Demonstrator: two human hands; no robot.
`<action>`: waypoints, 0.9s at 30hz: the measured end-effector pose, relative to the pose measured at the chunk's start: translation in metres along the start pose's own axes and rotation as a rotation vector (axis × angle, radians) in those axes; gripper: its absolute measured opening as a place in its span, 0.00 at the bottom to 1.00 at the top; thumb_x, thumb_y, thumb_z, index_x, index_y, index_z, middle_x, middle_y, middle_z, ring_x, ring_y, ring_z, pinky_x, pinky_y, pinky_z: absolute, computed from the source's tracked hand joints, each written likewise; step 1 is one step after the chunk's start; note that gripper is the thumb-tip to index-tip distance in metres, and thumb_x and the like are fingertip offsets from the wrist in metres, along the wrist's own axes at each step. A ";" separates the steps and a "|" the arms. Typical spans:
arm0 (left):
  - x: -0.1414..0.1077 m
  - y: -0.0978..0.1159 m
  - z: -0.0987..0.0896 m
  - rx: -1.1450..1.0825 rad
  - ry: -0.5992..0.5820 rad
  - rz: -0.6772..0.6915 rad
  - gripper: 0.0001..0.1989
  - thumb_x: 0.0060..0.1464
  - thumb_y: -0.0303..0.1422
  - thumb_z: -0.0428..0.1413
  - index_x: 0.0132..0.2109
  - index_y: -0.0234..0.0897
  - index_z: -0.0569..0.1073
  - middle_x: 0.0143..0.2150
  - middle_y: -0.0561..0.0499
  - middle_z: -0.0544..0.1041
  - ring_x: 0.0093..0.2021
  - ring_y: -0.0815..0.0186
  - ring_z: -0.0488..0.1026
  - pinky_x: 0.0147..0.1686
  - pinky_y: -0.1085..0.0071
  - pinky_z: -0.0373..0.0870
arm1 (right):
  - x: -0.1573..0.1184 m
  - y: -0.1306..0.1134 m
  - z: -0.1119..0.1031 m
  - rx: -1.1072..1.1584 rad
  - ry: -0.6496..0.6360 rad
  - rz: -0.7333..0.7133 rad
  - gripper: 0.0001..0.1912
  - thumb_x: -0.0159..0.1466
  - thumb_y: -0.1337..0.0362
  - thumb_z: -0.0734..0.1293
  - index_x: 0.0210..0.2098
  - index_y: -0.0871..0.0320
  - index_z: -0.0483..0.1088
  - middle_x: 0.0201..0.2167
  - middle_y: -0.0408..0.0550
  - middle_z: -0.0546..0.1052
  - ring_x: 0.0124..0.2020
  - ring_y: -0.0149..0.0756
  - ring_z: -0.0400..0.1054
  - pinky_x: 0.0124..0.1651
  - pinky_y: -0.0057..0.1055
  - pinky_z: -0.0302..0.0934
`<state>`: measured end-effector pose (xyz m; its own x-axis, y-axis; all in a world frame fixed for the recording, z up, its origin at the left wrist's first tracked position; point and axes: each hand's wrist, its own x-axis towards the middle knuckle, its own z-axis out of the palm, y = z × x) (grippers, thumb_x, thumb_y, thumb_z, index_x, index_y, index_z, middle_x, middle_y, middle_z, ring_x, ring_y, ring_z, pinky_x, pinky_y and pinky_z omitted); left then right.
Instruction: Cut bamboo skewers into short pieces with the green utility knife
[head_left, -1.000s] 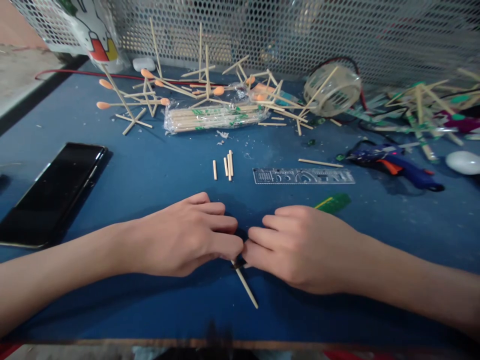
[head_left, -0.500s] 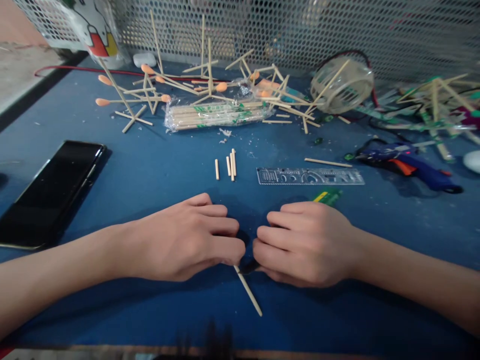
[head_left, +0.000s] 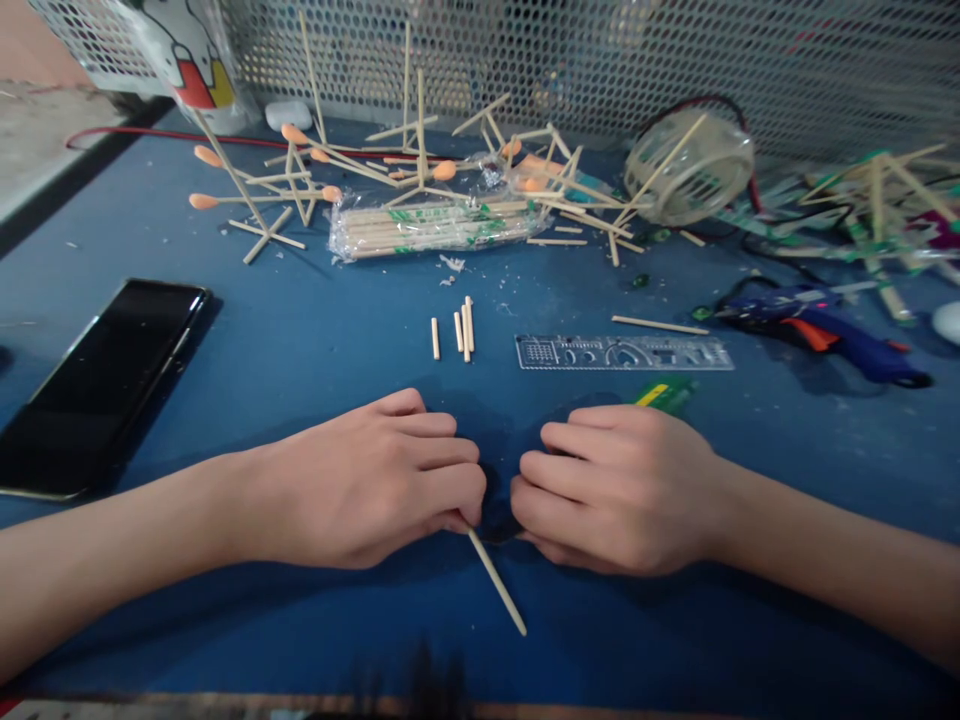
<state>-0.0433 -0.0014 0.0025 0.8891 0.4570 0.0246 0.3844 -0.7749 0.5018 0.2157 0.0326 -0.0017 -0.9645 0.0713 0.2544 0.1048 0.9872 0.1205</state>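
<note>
My left hand (head_left: 382, 480) is closed in a pinch on a thin wooden stick (head_left: 499, 582), whose lower end points toward the table's near edge. My right hand (head_left: 615, 490) is wrapped round a utility knife with a green and yellow handle (head_left: 667, 395), which sticks out beyond the knuckles. Its thin dark blade (head_left: 511, 536) shows below the right fingers, close to the stick; whether it touches the stick I cannot tell. Several short cut stick pieces (head_left: 466, 330) lie ahead of my hands. A clear plastic ruler (head_left: 622, 353) is beyond my right hand.
A black phone (head_left: 105, 385) lies at left. On the right are a blue glue gun (head_left: 825, 330) and a loose stick (head_left: 660, 325). Farther back are a plastic-wrapped stick bundle (head_left: 439, 230), stick frames with orange tips, a clear jar (head_left: 690, 165) and a perforated metal panel (head_left: 510, 60).
My right hand has shifted slightly to the right, and the blade is a little farther from the stick. The left hand still pinches the stick in nearly the same place.
</note>
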 end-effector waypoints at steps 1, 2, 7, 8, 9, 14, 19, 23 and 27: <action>0.000 0.000 0.000 -0.003 0.005 0.001 0.09 0.73 0.29 0.45 0.44 0.41 0.69 0.39 0.54 0.74 0.39 0.63 0.66 0.42 0.64 0.53 | 0.000 0.000 0.000 -0.001 0.001 -0.002 0.15 0.72 0.60 0.58 0.29 0.52 0.65 0.22 0.37 0.67 0.23 0.36 0.56 0.27 0.35 0.46; 0.000 0.000 0.000 0.001 0.008 0.004 0.09 0.73 0.30 0.45 0.44 0.41 0.69 0.39 0.54 0.74 0.38 0.63 0.66 0.42 0.64 0.54 | 0.000 0.000 0.001 -0.002 0.004 -0.004 0.15 0.72 0.60 0.58 0.29 0.52 0.65 0.22 0.37 0.67 0.23 0.35 0.56 0.27 0.35 0.46; 0.000 -0.001 0.001 0.033 0.000 0.013 0.11 0.74 0.31 0.43 0.44 0.42 0.69 0.38 0.54 0.72 0.38 0.63 0.65 0.40 0.64 0.54 | 0.000 0.001 0.003 -0.007 0.026 -0.014 0.15 0.72 0.60 0.58 0.29 0.52 0.65 0.21 0.37 0.67 0.22 0.36 0.56 0.26 0.35 0.46; 0.000 -0.001 0.001 0.035 -0.002 0.014 0.11 0.74 0.31 0.42 0.44 0.42 0.68 0.37 0.54 0.72 0.38 0.63 0.65 0.40 0.64 0.53 | -0.001 0.001 0.003 -0.007 0.027 -0.013 0.15 0.72 0.60 0.58 0.29 0.52 0.65 0.21 0.37 0.67 0.22 0.36 0.56 0.26 0.35 0.46; 0.000 -0.001 0.001 0.036 -0.003 0.016 0.11 0.74 0.32 0.42 0.44 0.42 0.68 0.37 0.54 0.72 0.37 0.63 0.65 0.40 0.64 0.53 | -0.001 0.001 0.003 -0.007 0.028 -0.013 0.15 0.73 0.60 0.58 0.29 0.52 0.65 0.21 0.37 0.67 0.22 0.36 0.56 0.26 0.35 0.46; -0.001 -0.001 0.000 0.052 -0.014 0.019 0.12 0.74 0.31 0.42 0.44 0.42 0.69 0.37 0.53 0.71 0.37 0.62 0.65 0.40 0.64 0.53 | -0.001 0.000 0.003 -0.014 0.026 -0.010 0.15 0.73 0.60 0.58 0.28 0.52 0.65 0.22 0.38 0.67 0.22 0.36 0.56 0.25 0.36 0.47; -0.001 0.000 0.000 0.045 -0.019 0.012 0.11 0.74 0.31 0.43 0.44 0.41 0.69 0.37 0.54 0.71 0.37 0.63 0.65 0.40 0.64 0.53 | -0.001 0.000 0.003 -0.008 0.022 -0.010 0.15 0.72 0.60 0.59 0.29 0.52 0.66 0.22 0.37 0.68 0.22 0.36 0.57 0.25 0.36 0.48; -0.001 -0.001 0.000 0.060 -0.021 0.018 0.10 0.73 0.30 0.44 0.44 0.42 0.69 0.37 0.54 0.71 0.38 0.62 0.65 0.40 0.64 0.53 | -0.002 -0.001 0.002 -0.015 0.007 -0.001 0.14 0.72 0.60 0.59 0.29 0.52 0.66 0.22 0.38 0.68 0.22 0.36 0.57 0.25 0.36 0.48; 0.001 -0.002 0.000 0.070 -0.016 0.023 0.09 0.71 0.29 0.46 0.43 0.43 0.69 0.36 0.54 0.71 0.37 0.62 0.65 0.39 0.64 0.52 | -0.002 -0.002 0.000 -0.022 -0.035 -0.007 0.14 0.72 0.60 0.59 0.30 0.52 0.65 0.22 0.38 0.67 0.22 0.37 0.58 0.25 0.37 0.48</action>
<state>-0.0432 0.0002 0.0012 0.9018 0.4316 0.0212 0.3793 -0.8141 0.4397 0.2170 0.0308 -0.0028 -0.9731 0.0700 0.2195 0.1031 0.9843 0.1434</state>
